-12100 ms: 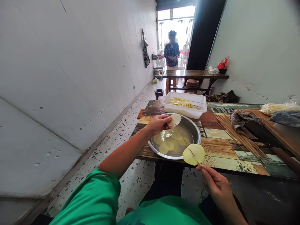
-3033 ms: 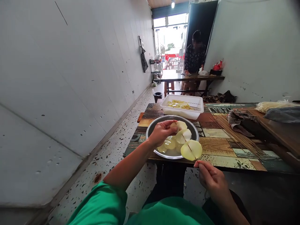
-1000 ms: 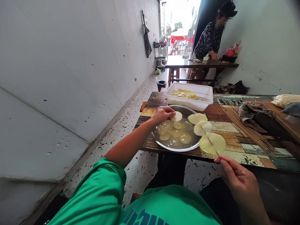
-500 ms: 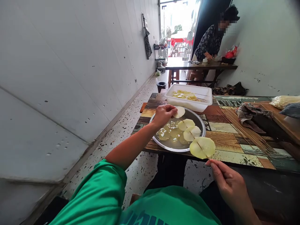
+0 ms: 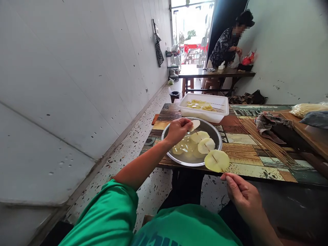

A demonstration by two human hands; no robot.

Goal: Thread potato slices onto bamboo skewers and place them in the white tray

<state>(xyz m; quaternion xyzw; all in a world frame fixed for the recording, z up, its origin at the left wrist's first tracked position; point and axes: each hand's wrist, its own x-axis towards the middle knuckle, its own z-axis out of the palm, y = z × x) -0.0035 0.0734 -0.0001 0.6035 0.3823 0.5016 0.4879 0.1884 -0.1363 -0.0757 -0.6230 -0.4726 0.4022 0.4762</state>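
Stick (image 5: 214,158) slants up over the basin's (image 5: 188,164) near rim, three slices (image 5: 206,146) threaded. Right hand (image 5: 242,192) pinches its near end, just below the nearest slice. Left hand (image 5: 177,131), arm stretched forward, clamps a fourth slice (image 5: 196,124) at the far tip; can't tell from here if it's pierced.

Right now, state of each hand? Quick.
Left hand: closed, pinching a potato slice.
Right hand: closed, gripping a bamboo skewer threaded with three more slices.
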